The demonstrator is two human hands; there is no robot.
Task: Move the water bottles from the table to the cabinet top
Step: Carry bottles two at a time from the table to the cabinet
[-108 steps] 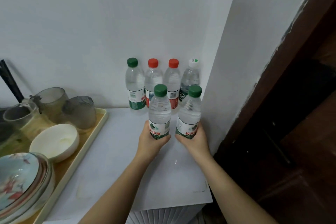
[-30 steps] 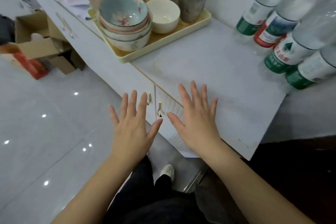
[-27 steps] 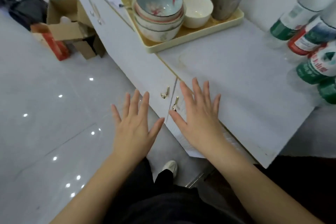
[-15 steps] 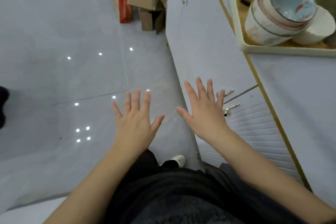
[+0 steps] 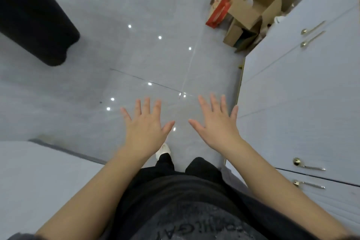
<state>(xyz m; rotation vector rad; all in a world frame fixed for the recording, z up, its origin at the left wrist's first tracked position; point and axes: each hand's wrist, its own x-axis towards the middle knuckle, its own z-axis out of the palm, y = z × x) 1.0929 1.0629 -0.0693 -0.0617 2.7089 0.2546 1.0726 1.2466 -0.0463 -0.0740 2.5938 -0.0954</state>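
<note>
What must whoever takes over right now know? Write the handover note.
Left hand: open, fingers spread, holding nothing, above the glossy grey tiled floor.
Right hand: the same, beside the white cabinet with gold handles.
No clear plastic water bottles in view; cabinet top out of frame.
Done: seconds ago both hands held two bottles beside four others on that top.
Left: cannot tell; check the table.

Single head-worn view, wide-angle, straight lines bowed at edges. Looks steeply down past wearer's torso (image 5: 185, 210) onto floor (image 5: 136, 54). Left hand (image 5: 145, 128) and right hand (image 5: 218, 126) near lens, mid-frame, side by side. Cabinet front (image 5: 292, 93) runs just right of right hand; cardboard boxes (image 5: 253, 6) far beyond it, upper right; dark shape (image 5: 33, 15) far beyond left hand, upper-left corner.
</note>
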